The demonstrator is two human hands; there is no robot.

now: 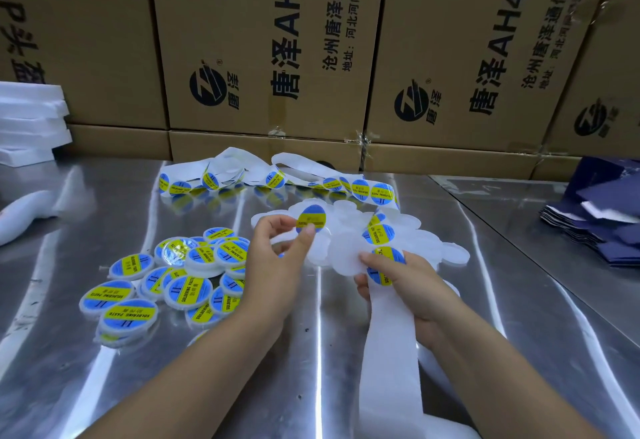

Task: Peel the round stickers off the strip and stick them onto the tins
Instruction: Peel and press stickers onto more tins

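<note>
— What is in the left hand (277, 255)?
— A round blue-and-yellow sticker (311, 218), pinched between thumb and fingertips. Its printed face is up, above plain white round tins (346, 248).
— And the right hand (405, 286)?
— Its fingers are curled round the white paper backing strip (388, 352), thumb just beside another sticker on it (386, 265). The strip's long axis runs from that hand back toward the person.
— Further out?
— Labelled tins (156, 282) are heaped to the left on the shiny metal table (311, 352). Brown cardboard boxes (259, 57) stand behind.

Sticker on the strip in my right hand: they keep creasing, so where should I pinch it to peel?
Probably the lower-left rim of the sticker, left hand coming from the left: a right hand finger crosses its middle, leaving that edge bare.
</note>
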